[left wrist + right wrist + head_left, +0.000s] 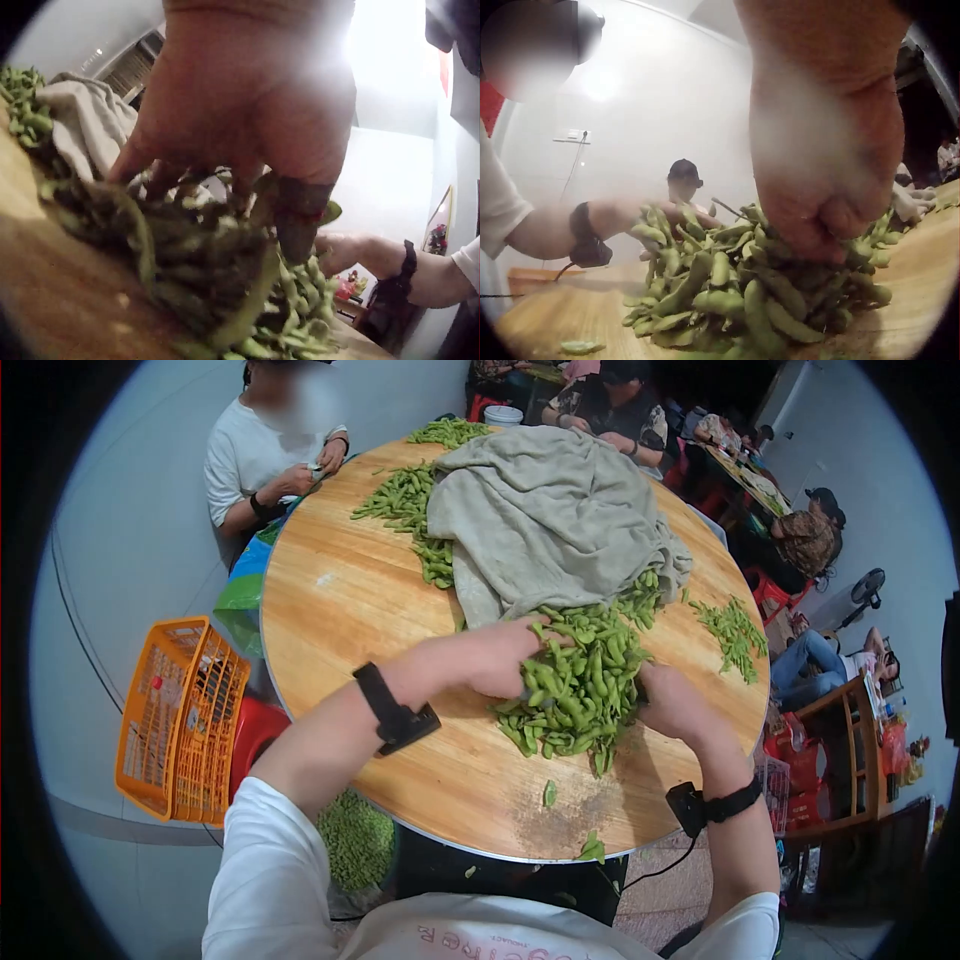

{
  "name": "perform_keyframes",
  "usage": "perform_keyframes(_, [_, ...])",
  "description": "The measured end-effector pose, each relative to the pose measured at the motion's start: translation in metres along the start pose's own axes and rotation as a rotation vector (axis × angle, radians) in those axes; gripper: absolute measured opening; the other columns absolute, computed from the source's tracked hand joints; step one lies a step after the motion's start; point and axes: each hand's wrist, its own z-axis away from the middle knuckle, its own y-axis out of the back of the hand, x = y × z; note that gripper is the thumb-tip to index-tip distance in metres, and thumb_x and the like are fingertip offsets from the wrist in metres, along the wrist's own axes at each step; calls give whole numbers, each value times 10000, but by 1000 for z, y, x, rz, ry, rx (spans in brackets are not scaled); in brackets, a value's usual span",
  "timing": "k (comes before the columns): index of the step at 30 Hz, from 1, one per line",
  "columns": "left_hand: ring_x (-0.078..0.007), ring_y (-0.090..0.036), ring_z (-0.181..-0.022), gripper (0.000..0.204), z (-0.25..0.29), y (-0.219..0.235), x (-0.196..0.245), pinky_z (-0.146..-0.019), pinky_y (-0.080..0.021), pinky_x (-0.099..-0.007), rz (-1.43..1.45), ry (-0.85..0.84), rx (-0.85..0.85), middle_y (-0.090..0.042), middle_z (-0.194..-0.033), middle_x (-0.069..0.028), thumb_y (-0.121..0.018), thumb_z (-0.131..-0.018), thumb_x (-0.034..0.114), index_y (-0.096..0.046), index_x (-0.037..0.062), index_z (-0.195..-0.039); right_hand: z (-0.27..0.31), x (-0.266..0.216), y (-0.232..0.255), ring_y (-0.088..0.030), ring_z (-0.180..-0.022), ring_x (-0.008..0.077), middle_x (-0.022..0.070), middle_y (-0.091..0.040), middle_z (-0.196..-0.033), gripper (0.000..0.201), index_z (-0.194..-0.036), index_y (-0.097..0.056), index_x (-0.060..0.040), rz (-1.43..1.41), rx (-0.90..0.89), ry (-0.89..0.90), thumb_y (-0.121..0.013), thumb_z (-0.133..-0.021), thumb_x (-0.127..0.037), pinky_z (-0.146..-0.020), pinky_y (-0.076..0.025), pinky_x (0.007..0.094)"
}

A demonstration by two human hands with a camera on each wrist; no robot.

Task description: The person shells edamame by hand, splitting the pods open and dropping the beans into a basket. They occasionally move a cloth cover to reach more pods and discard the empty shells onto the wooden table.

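A heap of green edamame pods (585,685) lies on the round wooden table (340,595), between the two hands. At the heap's left side, the left hand (500,660) reaches in with its fingers spread downward among the pods. Its thumb (298,225) wears a dark wrap, and pods hide the fingertips. The right hand (672,700) presses against the heap from the right. Seen in the right wrist view, its fingers bend down into the pods (720,289), their tips hidden; I cannot tell whether they grip any.
A grey cloth (545,510) covers the table's middle behind the heap. More pods (735,638) lie at the right. An orange crate (180,720) stands left of the table, and a container of shelled beans (355,842) sits below its near edge. Another person (275,455) sits across at the left.
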Motion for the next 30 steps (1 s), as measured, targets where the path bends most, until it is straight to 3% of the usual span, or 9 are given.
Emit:
perform_keyframes(4, [-337,-389,-1209,656,7,53,-8,-980,-361,-367,-162,111,-88,-323,-1376,-167,-605,-654,32,-449,198,-1269,7,2,10,-560,-831,382,233,-585,-845,246,-887,-533,30,139,52,-62,-603,-659,-31,-713,-445,424])
perform_keyframes(8, [-340,-413,-1186,579,-24,41,-94,-952,-386,-363,-359,151,63,-309,-1388,-151,-559,-664,-12,-517,177,-1209,14,-6,16,-574,-742,380,227,-584,-774,237,-902,-538,29,34,206,-80,-617,-690,-44,-656,-452,412])
perform_keyframes(11, [-326,-439,-1161,524,-41,45,-107,-929,-408,-364,-433,167,82,-317,-1380,-150,-530,-691,-32,-555,175,-1172,27,-1,9,-588,-756,344,204,-603,-800,263,-991,-538,-6,-66,224,-128,-599,-742,-61,-657,-456,387])
perform_keyframes(16, [-305,-476,-1123,457,-27,55,-73,-912,-420,-372,-485,301,37,-338,-1365,-142,-537,-720,-11,-583,169,-1138,53,-17,-8,-601,-778,324,202,-607,-803,282,-1037,-540,-36,-80,251,-284,-580,-759,-57,-655,-459,373])
perform_keyframes(18, [-300,-558,-996,362,-7,49,-58,-835,-457,-375,-541,55,304,-505,-1205,-154,-559,-734,22,-607,122,-1079,70,-22,-26,-596,-706,346,207,-596,-736,201,-956,-572,-30,-213,352,-340,-583,-757,-59,-620,-453,395])
perform_keyframes(22, [-319,-601,-808,284,29,30,9,-708,-478,-361,-235,-59,277,-622,-820,-156,-607,-724,77,-593,46,-1006,83,-51,-69,-577,-599,365,202,-585,-670,172,-845,-564,12,-210,356,-317,-622,-760,-127,-514,-450,411])
perform_keyframes(23, [-321,-593,-816,262,41,14,27,-711,-473,-374,28,-19,191,-619,-855,-152,-597,-728,77,-594,41,-987,81,-58,-75,-577,-599,365,202,-585,-670,172,-845,-564,12,-219,356,-308,-622,-760,-127,-514,-450,411])
perform_keyframes(27, [-320,-575,-834,289,73,-56,75,-692,-477,-348,79,-105,-46,-560,-935,-142,-592,-747,57,-562,35,-1033,83,-57,-91,-572,-569,348,196,-584,-662,183,-792,-548,19,-53,432,-278,-641,-754,-134,-498,-446,394])
perform_keyframes(30, [-308,-575,-829,303,74,-103,86,-687,-477,-351,241,13,102,-564,-922,-134,-610,-750,66,-563,36,-1048,90,-43,-99,-563,-531,293,171,-578,-643,139,-776,-550,16,-311,527,-258,-636,-752,-91,-490,-441,342])
